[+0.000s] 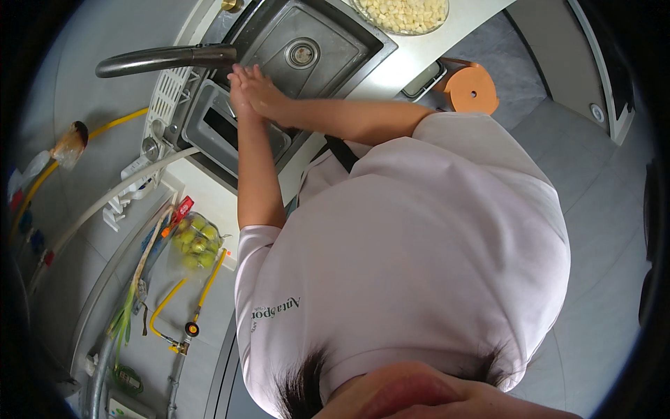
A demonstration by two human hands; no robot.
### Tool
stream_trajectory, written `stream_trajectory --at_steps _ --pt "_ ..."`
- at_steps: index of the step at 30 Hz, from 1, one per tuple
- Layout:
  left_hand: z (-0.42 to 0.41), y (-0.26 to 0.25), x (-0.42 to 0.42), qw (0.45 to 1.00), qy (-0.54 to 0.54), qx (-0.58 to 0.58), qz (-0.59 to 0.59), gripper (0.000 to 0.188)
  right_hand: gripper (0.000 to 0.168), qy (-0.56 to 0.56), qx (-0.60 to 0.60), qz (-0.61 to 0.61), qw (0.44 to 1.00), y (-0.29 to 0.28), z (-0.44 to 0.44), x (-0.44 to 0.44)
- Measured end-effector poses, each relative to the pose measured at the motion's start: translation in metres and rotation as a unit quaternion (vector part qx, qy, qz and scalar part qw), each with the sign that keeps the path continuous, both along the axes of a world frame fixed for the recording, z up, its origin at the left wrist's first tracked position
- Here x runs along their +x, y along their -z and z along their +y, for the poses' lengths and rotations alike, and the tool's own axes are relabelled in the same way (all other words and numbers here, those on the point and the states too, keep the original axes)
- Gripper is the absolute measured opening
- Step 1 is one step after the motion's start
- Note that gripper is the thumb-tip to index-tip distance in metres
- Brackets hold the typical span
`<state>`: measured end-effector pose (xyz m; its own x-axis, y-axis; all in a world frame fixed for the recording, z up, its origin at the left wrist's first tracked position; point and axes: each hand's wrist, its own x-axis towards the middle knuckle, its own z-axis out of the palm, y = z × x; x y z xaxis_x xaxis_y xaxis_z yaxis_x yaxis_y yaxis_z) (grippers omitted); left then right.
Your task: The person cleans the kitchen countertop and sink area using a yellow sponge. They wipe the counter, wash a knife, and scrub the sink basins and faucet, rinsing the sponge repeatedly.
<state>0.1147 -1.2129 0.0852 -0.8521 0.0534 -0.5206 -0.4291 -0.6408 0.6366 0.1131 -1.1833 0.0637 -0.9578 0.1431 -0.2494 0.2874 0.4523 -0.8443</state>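
Note:
My left hand [240,93] and my right hand [261,93] meet palm to palm beside the tip of a dark metal faucet [172,58]. The right lies partly over the left, so the palms are hidden. Fingers on both are extended, and I see nothing held in them. Past the fingertips lies a stainless steel sink basin [335,65] with a round drain strainer [302,53]. Below and partly behind my left forearm, a grey plastic tub [201,123] sits in the sink's other side. I cannot tell whether water is running.
A clear bowl of pale diced food [405,14] stands on the white counter [384,68]. White slotted racks [170,94] and a pale hose [131,180] edge the sink. A bag of green fruit [197,241] and yellow tubing [161,309] are at left. An orange round object [472,89] is beyond the counter.

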Motion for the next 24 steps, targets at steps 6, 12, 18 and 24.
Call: stream_trajectory --at_steps 6,12,18,24 --pt "0.015 0.011 0.032 0.988 0.134 -0.003 0.074 0.054 0.062 0.109 -0.242 -0.057 0.962 0.036 0.036 -0.036" --pt "0.002 -0.011 0.019 0.997 -0.003 -0.040 -0.058 0.062 0.053 -0.161 0.030 0.179 0.970 0.014 0.013 0.034" --pt "0.022 -0.005 0.046 0.983 0.148 -0.040 0.097 0.059 0.055 0.168 -0.292 0.029 0.941 0.027 0.038 -0.009" --pt "0.017 -0.017 0.028 0.992 0.006 -0.122 -0.043 0.063 0.046 -0.053 0.143 0.147 0.977 0.088 -0.003 0.015"
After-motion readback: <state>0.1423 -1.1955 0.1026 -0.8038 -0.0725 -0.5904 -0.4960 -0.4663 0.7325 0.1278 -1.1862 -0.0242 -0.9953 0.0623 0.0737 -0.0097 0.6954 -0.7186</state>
